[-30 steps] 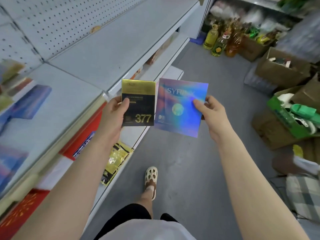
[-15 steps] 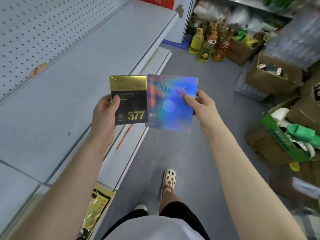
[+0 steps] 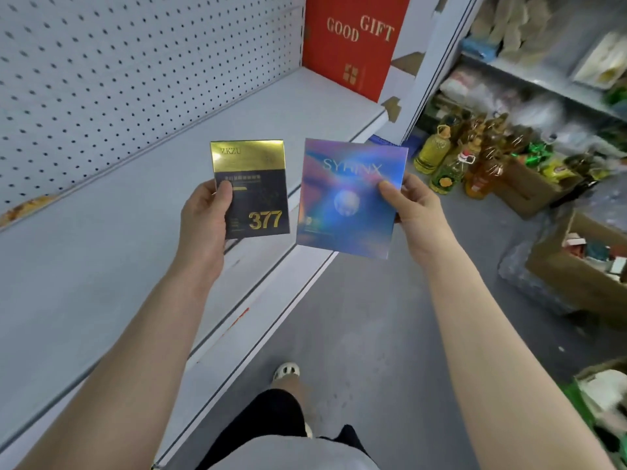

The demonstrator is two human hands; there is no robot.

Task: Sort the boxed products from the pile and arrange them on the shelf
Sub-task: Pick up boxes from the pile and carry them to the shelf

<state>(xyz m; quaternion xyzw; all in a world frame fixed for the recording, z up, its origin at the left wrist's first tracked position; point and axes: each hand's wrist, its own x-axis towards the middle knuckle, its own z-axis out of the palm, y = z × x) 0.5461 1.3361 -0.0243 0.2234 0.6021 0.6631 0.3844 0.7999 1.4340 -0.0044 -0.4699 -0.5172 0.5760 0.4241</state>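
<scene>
My left hand (image 3: 203,218) grips a black and gold box (image 3: 258,195) marked "377", thumb across its front. My right hand (image 3: 417,208) holds an iridescent blue-purple box (image 3: 346,201) marked "SYHINX" by its right edge. Both boxes are held upright, side by side with a small gap, over the front edge of the grey shelf (image 3: 112,259). A tall red "GOOD GIFT" box (image 3: 349,42) stands at the far end of that shelf.
A white pegboard wall (image 3: 112,62) backs the shelf. Lower shelf boards (image 3: 251,300) stick out below. On the grey floor to the right stand oil bottles (image 3: 441,164) and open cardboard boxes (image 3: 576,266) of goods. My foot (image 3: 286,371) is on the aisle floor.
I have walked along the aisle toward the far end of the shelf. The red gift box has come into view. The two boxes have drawn slightly apart, still held the same way.
</scene>
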